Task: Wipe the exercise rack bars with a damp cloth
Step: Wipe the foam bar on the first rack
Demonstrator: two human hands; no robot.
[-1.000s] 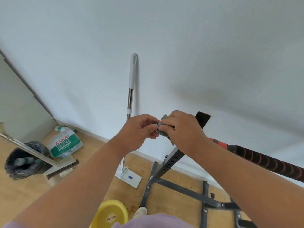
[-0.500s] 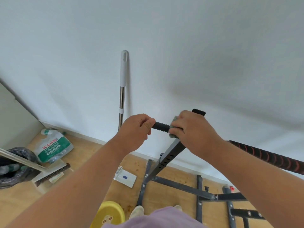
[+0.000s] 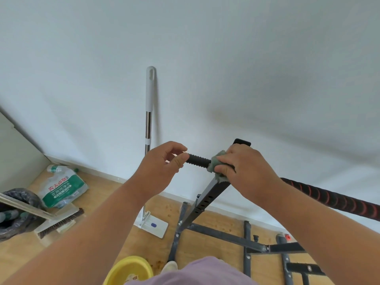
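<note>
My right hand (image 3: pixel 244 171) has its fingers (image 3: pixel 223 167) curled over the grey-green cloth (image 3: pixel 216 161), clamping it round the black ribbed grip (image 3: pixel 198 159) where that meets the rack's grey upright (image 3: pixel 205 199), while my left hand (image 3: pixel 159 169) pinches the grip's free end between thumb and bent forefinger. The upright slants down to the dark base bars (image 3: pixel 226 236) on the wooden floor (image 3: pixel 102 194), and a red-and-black bar (image 3: pixel 333 199) runs off behind my right forearm. Against the white wall leans a mop (image 3: pixel 149 124), with a water jug (image 3: pixel 63 187), a brush (image 3: pixel 59 222) and a bin bag (image 3: pixel 18 214) to the left, and a yellow basin (image 3: pixel 127 270) near my feet.
</note>
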